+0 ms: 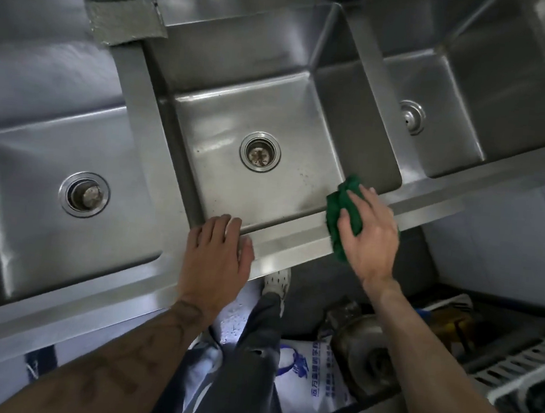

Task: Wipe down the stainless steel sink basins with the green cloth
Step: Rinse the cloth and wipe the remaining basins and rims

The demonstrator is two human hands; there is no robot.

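The stainless steel sink (294,246) is being viewed from above, its left basin (32,225), middle basin (230,110) and right basin (505,95) lying side by side. The left hand (217,254) is being rested, relaxed and holding nothing, on the front rim at the middle basin's near-left corner, fingertips reaching the inner edge. The right hand (370,238) is being laid over the green cloth (341,199), fingers spread and fairly straight, not clenched. The cloth is being pressed, bunched, onto the front rim at the middle basin's near-right corner, partly draped over both edges. A round drain (260,152) is being shown at the middle basin's floor centre.
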